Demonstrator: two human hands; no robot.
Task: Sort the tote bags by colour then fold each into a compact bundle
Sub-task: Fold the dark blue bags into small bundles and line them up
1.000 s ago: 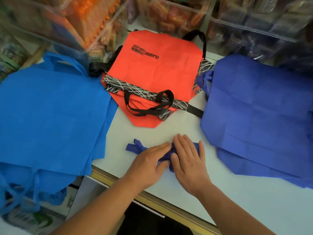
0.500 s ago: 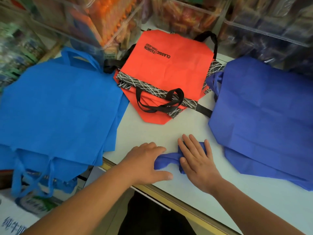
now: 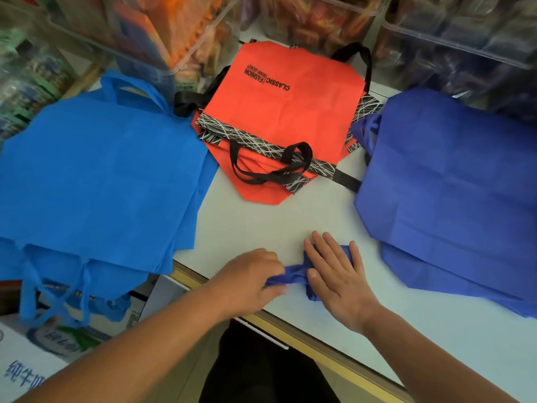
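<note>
Mostly hidden: small indigo fabric bundle (image 3: pixel 290 277).
Left hand (image 3: pixel 250 282) pinches its protruding end; beside that grip, right hand (image 3: pixel 338 282) presses flat, fingers spread.

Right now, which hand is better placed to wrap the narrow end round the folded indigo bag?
Left, probably. The left hand grips the narrow end of the folded indigo bag, while the right hand lies flat on its bulk, pinning it to the table as an anchor.

- bright blue totes (image 3: pixel 96 181): matt non-woven cloth, kinda papery
- orange bag (image 3: pixel 286 112): smooth, creased, black webbing handles
- tabletop (image 3: pixel 261 225): smooth pale laminate
- bins (image 3: pixel 162 33) behind: clear glossy plastic
</note>
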